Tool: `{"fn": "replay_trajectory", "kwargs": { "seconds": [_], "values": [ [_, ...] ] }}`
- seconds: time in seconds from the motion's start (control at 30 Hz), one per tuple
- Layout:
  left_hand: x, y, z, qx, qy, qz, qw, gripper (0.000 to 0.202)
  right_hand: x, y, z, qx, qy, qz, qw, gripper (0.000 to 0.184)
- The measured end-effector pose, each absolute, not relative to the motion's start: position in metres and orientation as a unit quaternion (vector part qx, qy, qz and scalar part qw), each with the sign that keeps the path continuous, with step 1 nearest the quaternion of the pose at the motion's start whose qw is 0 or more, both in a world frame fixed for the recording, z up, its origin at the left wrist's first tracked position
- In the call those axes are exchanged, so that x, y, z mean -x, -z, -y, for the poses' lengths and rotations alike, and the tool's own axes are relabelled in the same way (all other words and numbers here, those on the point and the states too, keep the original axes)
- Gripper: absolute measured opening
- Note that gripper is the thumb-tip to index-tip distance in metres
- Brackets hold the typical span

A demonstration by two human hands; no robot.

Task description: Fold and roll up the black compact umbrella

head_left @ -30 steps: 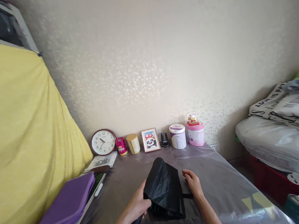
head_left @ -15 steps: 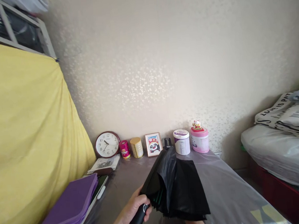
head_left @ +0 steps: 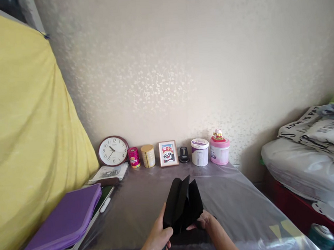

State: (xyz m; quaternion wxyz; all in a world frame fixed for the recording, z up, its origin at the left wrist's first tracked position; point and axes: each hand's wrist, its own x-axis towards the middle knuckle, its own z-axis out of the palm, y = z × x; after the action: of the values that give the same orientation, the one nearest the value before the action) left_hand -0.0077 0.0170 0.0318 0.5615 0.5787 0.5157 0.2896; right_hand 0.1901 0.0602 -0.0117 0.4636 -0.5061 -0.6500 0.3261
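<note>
A black folding umbrella [head_left: 177, 206] is held over the front of the table, its canopy collapsed into loose pleats that point away from me. My left hand [head_left: 160, 234] is closed around its near end, thumb on top, and part of the dark handle shows below the fingers. On the right side of the canopy, my right hand [head_left: 204, 221] grips the edge of the fabric from below. Several of its fingers are hidden behind the cloth.
A clear plastic cover lies over the table [head_left: 229, 197]. Along the wall stand a clock [head_left: 113, 151], several tins, a framed panda picture [head_left: 168, 154] and a pink canister [head_left: 220, 151]. Purple folders [head_left: 62, 220] lie at left; a spray can [head_left: 322, 236] is at lower right.
The umbrella's canopy has been drawn in narrower and turned more upright. My right hand has come out from beneath it to its right side. The view has tilted down slightly.
</note>
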Motion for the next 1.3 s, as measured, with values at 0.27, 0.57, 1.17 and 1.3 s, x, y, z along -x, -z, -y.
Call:
{"fn": "replay_trajectory", "kwargs": {
  "seconds": [0.27,0.57,1.17,1.3],
  "values": [
    [-0.008,-0.011,-0.013,-0.693,-0.226,-0.580,0.364,0.087,-0.219,-0.007,-0.038,0.541,-0.512,0.548,0.379,0.034],
    [-0.018,-0.014,-0.005,-0.741,-0.141,-0.610,0.243,0.087,-0.242,-0.026,-0.031,0.693,-0.152,0.575,0.408,0.038],
    [-0.026,-0.023,-0.001,-0.752,-0.085,-0.619,0.210,0.087,-0.220,-0.045,-0.050,0.634,-0.398,0.491,0.446,0.034],
    [-0.029,-0.020,-0.002,-0.748,-0.076,-0.625,0.209,0.086,-0.190,-0.058,-0.064,0.572,-0.437,0.475,0.506,0.038]
  ]
}}
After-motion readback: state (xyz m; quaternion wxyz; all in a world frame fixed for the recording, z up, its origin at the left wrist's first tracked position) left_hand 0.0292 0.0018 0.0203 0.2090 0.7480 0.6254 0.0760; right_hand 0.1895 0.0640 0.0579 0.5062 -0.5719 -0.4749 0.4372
